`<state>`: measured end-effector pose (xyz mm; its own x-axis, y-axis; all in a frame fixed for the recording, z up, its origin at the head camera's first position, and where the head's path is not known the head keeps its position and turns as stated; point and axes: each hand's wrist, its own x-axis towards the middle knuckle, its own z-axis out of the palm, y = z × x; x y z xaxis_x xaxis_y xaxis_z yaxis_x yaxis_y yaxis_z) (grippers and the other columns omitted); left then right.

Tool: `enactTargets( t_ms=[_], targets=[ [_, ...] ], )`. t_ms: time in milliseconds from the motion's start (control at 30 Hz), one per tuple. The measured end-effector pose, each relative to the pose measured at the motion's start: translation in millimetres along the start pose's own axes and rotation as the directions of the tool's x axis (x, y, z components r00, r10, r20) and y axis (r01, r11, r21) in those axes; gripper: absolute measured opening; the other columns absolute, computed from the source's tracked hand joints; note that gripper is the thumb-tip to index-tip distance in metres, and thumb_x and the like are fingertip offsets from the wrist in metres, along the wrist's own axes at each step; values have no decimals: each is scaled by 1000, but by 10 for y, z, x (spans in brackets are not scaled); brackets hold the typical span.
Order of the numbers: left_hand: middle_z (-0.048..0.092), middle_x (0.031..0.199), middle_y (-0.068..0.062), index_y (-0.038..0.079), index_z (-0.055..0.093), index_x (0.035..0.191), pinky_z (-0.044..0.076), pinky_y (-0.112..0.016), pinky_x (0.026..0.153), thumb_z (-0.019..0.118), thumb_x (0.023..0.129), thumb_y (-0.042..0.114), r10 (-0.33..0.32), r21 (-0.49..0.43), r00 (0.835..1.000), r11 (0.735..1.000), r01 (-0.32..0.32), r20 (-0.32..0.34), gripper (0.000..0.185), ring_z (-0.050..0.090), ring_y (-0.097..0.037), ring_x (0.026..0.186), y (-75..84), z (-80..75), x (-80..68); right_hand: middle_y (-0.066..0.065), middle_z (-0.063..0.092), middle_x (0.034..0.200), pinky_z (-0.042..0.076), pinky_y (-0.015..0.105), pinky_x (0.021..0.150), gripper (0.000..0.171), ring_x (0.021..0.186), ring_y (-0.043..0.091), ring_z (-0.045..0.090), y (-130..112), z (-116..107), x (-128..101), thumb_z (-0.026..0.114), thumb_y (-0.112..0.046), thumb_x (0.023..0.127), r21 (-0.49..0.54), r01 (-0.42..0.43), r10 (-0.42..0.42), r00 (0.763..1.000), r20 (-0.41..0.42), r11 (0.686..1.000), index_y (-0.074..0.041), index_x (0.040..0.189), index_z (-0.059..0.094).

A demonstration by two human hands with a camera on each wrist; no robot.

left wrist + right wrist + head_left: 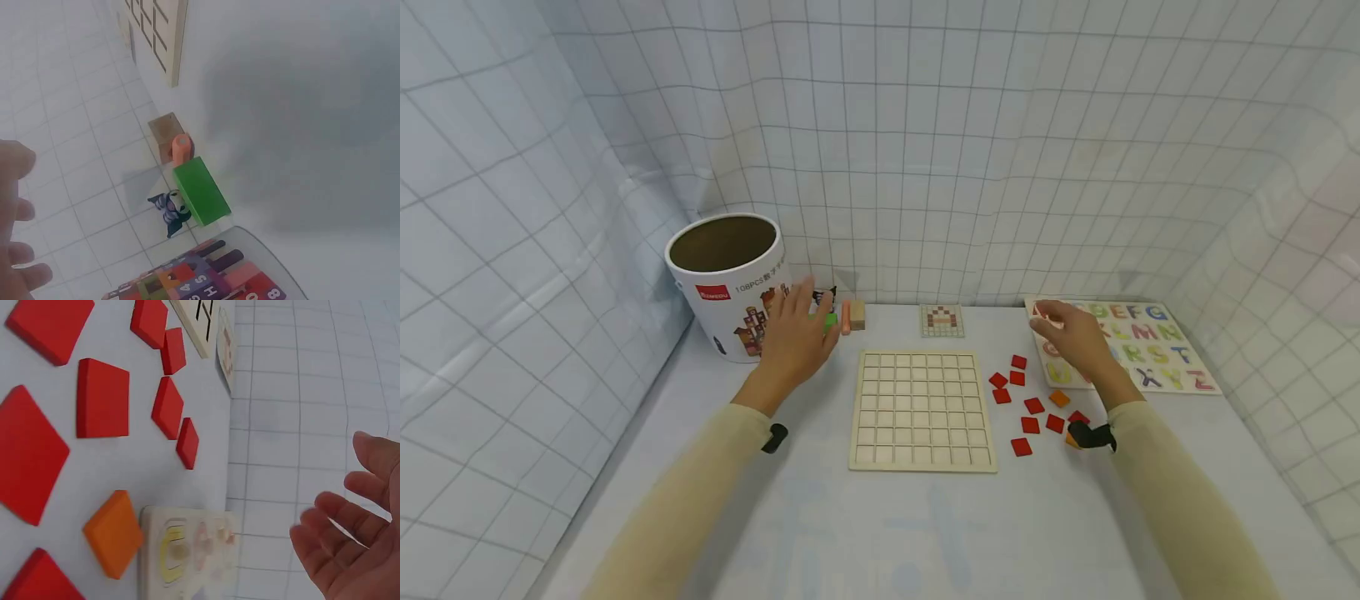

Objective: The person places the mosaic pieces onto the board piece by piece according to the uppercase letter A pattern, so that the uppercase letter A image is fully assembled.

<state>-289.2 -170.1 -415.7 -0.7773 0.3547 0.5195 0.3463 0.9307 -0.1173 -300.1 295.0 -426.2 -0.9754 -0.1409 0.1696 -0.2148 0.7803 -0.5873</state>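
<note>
My left hand [795, 340], fingers spread and holding nothing, is in front of the white printed bucket [706, 315] in the head view. Close by its fingers are a green block [202, 190], an orange peg-like piece [181, 149] and a wooden block [166, 128]. Over the alphabet puzzle board [1202, 367] hovers my right hand [1078, 340], its fingers loosely bent with nothing between them. Red square tiles [103, 399] and an orange tile [114, 534] lie on the table to its left. Between the hands lies a wooden grid board [925, 465], its squares bare.
A small pattern card [942, 321] lies behind the grid board. Beside the green block is a small dark cartoon figure [172, 209]. White gridded cloth [925, 167] hangs as a wall at the back and on both sides of the table.
</note>
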Motion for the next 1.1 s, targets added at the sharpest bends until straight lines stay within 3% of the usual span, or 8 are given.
enactTargets(
  t_ms=[100, 167, 267, 367, 500, 600, 867, 1100],
  targets=[
    [38, 155, -25, 8, 56, 143, 28, -66, 115, 64, 99, 37, -19, -30, 994, 999, 22, 112, 53, 43, -44, 139, 83, -2, -131, 23, 57, 140, 54, 52, 92, 59, 117, 41, 61, 187, 61, -21, 58, -37, 104, 146, -59, 52, 997, 50, 988, -2, 150, 48],
    [37, 158, -23, 11, 53, 148, 25, -69, 115, 62, 101, 41, -43, -73, 967, 995, 63, 253, 57, 39, -45, 142, 156, -1, -230, 22, 58, 135, 57, 42, 84, 58, 108, 37, 64, 268, 107, -25, 60, -34, 104, 200, -117, 98, 990, 101, 973, -1, 150, 47],
    [33, 163, -21, 14, 42, 157, 18, -73, 115, 58, 101, 52, -18, -144, 870, 984, 102, 492, 69, 30, -47, 148, 276, 13, -364, 20, 60, 127, 55, 30, 75, 54, 96, 29, 63, 350, 193, -44, 62, -29, 103, 250, -223, 178, 966, 190, 942, 0, 148, 49],
    [28, 166, -18, 14, 31, 161, 12, -74, 116, 58, 96, 62, 47, -200, 760, 974, 110, 648, 85, 22, -47, 152, 372, 36, -475, 20, 61, 119, 50, 27, 65, 49, 83, 26, 60, 370, 283, -68, 62, -22, 103, 245, -289, 226, 940, 256, 925, 0, 145, 52],
    [23, 168, -16, 14, 27, 163, 10, -72, 117, 63, 90, 68, 125, -267, 686, 958, 105, 717, 98, 16, -45, 154, 433, 36, -584, 19, 60, 117, 49, 30, 66, 46, 81, 27, 57, 327, 393, -45, 65, -21, 101, 193, -299, 242, 932, 271, 935, -1, 142, 55],
    [22, 168, -17, 14, 26, 163, 10, -70, 118, 68, 86, 68, 161, -323, 667, 938, 126, 728, 103, 13, -44, 155, 446, 17, -649, 20, 60, 122, 51, 32, 76, 48, 92, 28, 58, 296, 468, 2, 66, -22, 100, 127, -288, 248, 932, 263, 949, -2, 142, 56],
    [16, 170, -15, 16, 26, 163, 10, -66, 121, 75, 80, 66, 201, -407, 662, 897, 171, 722, 109, 8, -39, 157, 447, 34, -763, 20, 59, 126, 51, 43, 91, 37, 103, 31, 55, 198, 560, 55, 63, -21, 100, 23, -291, 275, 924, 266, 956, -2, 132, 61],
    [13, 171, -12, 17, 26, 163, 9, -64, 122, 77, 81, 63, 233, -423, 650, 893, 151, 723, 108, 6, -37, 157, 501, 45, -789, 18, 59, 114, 48, 40, 84, 24, 97, 31, 54, 150, 538, 36, 64, -17, 99, 49, -285, 265, 932, 248, 957, -2, 117, 59]
  ],
)
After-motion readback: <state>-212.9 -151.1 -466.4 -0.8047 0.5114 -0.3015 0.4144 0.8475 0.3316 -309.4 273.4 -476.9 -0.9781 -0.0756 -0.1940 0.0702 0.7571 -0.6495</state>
